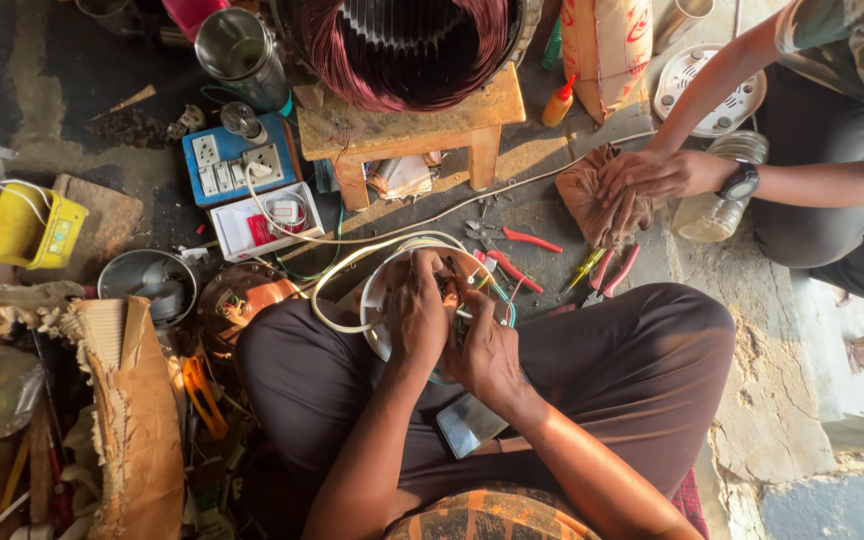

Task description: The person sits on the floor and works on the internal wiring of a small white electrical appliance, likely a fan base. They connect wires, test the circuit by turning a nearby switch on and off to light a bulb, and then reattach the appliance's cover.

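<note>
I sit cross-legged on the floor with a round white appliance housing (377, 300) resting on my lap. My left hand (417, 315) grips its inner part from the left. My right hand (487, 350) presses in from the right, fingers curled on the coloured wires (500, 298) inside it. A white cable (342, 265) loops from the housing toward a blue switch board (234, 160). A small shiny flat object (470, 425) lies on my thigh under my right wrist.
Red-handled pliers (532, 240), a second red pair (514, 270) and a screwdriver (585, 268) lie on the floor ahead. A wooden stool (412, 125) carries a copper-wound stator (402, 50). Another person at right wipes with a brown rag (597, 200). Metal pots, a yellow meter (32, 230) and clutter fill the left.
</note>
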